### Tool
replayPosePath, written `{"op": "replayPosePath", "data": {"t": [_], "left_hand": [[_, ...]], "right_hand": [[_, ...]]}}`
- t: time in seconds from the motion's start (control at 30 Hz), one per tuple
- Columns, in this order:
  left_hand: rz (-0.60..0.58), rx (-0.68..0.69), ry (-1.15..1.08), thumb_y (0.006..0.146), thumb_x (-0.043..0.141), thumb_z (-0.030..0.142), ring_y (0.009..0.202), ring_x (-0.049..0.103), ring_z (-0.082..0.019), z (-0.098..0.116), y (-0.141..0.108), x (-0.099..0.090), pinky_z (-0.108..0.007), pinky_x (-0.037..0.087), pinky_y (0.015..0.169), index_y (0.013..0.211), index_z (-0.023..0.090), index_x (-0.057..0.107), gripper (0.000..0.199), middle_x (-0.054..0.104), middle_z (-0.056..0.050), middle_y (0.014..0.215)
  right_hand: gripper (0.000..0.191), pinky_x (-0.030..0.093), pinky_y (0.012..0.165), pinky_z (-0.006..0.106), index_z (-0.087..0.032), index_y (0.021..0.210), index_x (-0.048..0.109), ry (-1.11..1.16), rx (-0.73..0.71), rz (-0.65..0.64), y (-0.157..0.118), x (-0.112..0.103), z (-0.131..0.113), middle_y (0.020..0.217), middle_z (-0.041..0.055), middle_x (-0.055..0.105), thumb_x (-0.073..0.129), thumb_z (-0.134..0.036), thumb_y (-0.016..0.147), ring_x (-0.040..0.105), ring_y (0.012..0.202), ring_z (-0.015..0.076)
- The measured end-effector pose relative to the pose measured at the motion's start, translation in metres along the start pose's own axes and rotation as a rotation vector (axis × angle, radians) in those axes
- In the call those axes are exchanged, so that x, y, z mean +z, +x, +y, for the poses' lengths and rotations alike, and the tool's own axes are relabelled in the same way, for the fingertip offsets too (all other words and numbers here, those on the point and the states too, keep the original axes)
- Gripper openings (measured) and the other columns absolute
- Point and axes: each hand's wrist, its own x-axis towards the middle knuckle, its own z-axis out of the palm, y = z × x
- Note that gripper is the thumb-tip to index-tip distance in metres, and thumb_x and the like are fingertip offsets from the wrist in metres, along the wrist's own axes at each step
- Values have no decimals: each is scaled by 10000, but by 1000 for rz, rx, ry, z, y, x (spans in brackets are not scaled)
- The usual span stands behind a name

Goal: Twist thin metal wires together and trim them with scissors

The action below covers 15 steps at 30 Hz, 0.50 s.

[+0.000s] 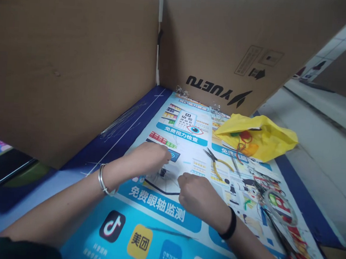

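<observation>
My left hand [151, 158], with a silver bangle at its wrist, is closed over the middle of the printed poster [166, 231]. My right hand [196, 192], with a black band at its wrist, is closed a little to the right and nearer to me. Faint thin strands show around and between the hands; what the fingertips pinch is too small to make out. A small dark object [163, 171] sits just below my left fingers. Yellow-handled pliers [216, 162] lie open beyond my right hand.
Cardboard panels [226, 38] stand at the left and back. A yellow bag [267, 140] with red and orange pieces lies at the right. Nearer are a clear round spool [280, 207] and red-handled tools [294, 256]. Thin wires [123, 120] lie along the left panel.
</observation>
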Motion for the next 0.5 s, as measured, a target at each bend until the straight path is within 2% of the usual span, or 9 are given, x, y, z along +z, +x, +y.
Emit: {"op": "replayPosePath", "data": {"t": [0.13,0.23,0.37,0.5], "left_hand": [[-41,125,-18,788,448,171,599,541,-139,18,-2,0,-241,290,487,656,172,601,202,622,-29,702],[-18,182,-2,758,477,118,583,528,-130,25,-2,6,-243,291,488,646,175,592,170,593,-12,656],[33,221,61,744,492,65,591,526,-151,27,-2,10,-259,305,492,682,175,583,156,570,-13,640],[96,200,89,758,515,79,638,536,-169,27,0,10,-269,332,508,726,170,582,117,580,-27,687]], "right_hand": [[138,286,521,282,-155,765,537,-8,15,14,2,-3,6,758,59,594,413,-99,740,549,647,174],[141,291,525,281,-151,771,535,-26,9,16,2,-3,7,755,61,592,405,-99,757,548,647,177],[130,298,541,270,-147,769,534,-29,32,54,4,-3,8,753,58,594,414,-99,784,550,658,168],[144,302,552,260,-159,747,535,16,71,100,7,-1,12,742,38,598,420,-117,825,554,665,156]]}}
